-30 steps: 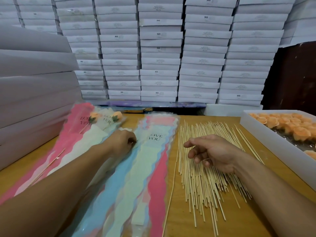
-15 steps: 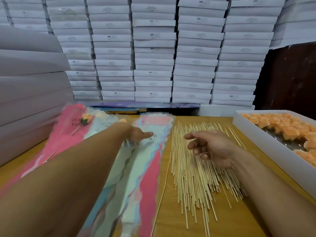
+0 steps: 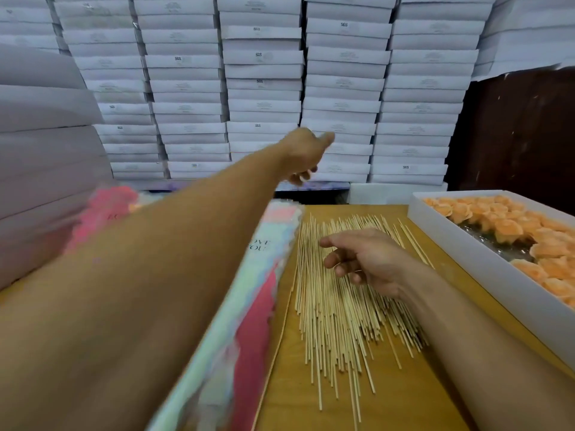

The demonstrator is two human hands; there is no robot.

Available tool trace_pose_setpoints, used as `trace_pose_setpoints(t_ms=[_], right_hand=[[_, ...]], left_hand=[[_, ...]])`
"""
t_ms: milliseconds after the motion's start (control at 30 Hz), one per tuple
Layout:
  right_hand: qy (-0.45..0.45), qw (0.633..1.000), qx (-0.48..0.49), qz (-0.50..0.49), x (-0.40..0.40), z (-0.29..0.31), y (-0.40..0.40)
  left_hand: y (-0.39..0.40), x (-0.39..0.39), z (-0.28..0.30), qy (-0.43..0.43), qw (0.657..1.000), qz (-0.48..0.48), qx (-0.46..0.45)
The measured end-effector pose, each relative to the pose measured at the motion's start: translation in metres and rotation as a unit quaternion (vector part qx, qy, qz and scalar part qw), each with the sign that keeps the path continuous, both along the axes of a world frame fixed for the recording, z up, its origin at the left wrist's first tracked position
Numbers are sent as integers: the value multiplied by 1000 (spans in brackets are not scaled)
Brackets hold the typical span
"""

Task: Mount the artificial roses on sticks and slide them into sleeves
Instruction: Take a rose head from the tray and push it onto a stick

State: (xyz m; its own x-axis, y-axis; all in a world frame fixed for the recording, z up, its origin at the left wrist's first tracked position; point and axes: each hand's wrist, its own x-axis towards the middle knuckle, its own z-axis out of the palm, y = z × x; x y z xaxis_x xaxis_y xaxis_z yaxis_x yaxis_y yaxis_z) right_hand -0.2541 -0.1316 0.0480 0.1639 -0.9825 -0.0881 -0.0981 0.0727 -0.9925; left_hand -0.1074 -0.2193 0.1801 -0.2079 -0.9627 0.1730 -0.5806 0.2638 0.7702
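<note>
Head view shows my left hand (image 3: 303,154) lifted high above the far edge of the tabletop (image 3: 311,384), blurred, fingers loosely curled downward; I see nothing held in its grip. My right hand (image 3: 364,262) hovers low over the loose spread of thin pale wooden sticks (image 3: 336,321), fingers relaxed and slightly bent, its grip holding nothing; I cannot tell whether the fingertips touch the sticks.

Those sticks lie in the middle of the tabletop, their long axes running from the near edge toward the far edge, roughly in line with my right forearm. Directly beneath the right hand, they are far nearer to it than to the raised left hand. So I judge the coming pinch belongs to the right hand, coming down across one stick.

At the right edge sits a shallow white rectangular box (image 3: 485,262) filled with peach-orange artificial roses (image 3: 504,227), just beyond the sticks. Along the left side lies a stack of pastel pink, blue and white plastic sleeves (image 3: 267,244) printed with lettering, partly hidden under my left forearm. None of the roses in the box is mounted yet.
</note>
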Motion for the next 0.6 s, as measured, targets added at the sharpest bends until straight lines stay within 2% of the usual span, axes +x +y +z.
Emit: trace_pose_setpoints(t_ms=[33, 67, 100, 167, 233, 300, 400, 500, 600], right_hand=[[2, 1000, 1, -8, 0, 0, 0], [2, 1000, 2, -23, -1, 0, -1], [0, 999, 1, -47, -3, 1, -2], [-9, 993, -8, -118, -10, 2, -6], [-17, 978, -23, -205, -19, 2, -11], [-22, 963, -33, -265, -25, 2, -14], [-39, 957, -39, -284, -29, 1, -15], [-21, 959, -50, -278, -28, 1, -16], [49, 954, -85, -284, -26, -1, -17]], left_hand=[[0, -10, -9, 148, 988, 46, 23], [3, -20, -20, 282, 954, 83, 60], [9, -29, -34, 381, 914, 102, 99], [20, -51, -64, 478, 857, 108, 159], [33, -68, -85, 503, 834, 120, 192], [38, -80, -103, 494, 836, 150, 187], [45, -88, -126, 516, 821, 165, 183], [49, -91, -140, 471, 855, 174, 132], [52, -88, -140, 401, 896, 187, 20]])
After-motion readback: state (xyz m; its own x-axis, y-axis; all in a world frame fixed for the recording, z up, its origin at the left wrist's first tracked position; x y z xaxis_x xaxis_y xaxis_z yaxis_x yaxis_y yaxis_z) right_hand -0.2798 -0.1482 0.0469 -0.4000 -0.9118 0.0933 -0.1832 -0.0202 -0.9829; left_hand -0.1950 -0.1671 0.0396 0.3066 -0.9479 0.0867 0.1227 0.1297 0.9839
